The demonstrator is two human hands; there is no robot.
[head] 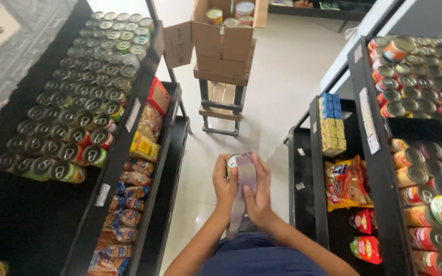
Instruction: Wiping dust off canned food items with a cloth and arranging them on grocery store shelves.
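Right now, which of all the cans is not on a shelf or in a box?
The can between the left hand and right hand, partly covered by a grey cloth. Every other can stands on the side shelves or in the cardboard box.

Small can [233, 162], silvery top, tilted, mid-aisle; grey cloth [245, 179] draped over it, hanging down.

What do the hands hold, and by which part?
The left hand grips a can by its side; the right hand presses a cloth onto it.
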